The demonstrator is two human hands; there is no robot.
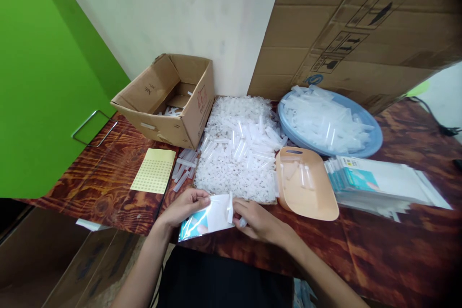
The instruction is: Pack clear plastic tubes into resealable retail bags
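A clear plastic packaging bag (218, 214) with a teal-and-white printed card inside lies across the front edge of the table. My left hand (187, 206) pinches its upper left part between thumb and fingers. At the bag's right end, my right hand (258, 220) has its fingers closed by a folded white strip (230, 208). A small translucent tube-like piece (243, 222) pokes out from the right hand's curled fingers. Just beyond both hands spreads a thick heap of short translucent plastic tubes (238, 163).
An open cardboard box (155, 122) stands back left, a blue basin (288, 132) piled with clear pieces back right. A peach tray (306, 202) holds a few tubes. Stacked printed bags (390, 183) lie right; a yellow sticker sheet (153, 171) and loose strips (185, 166) left.
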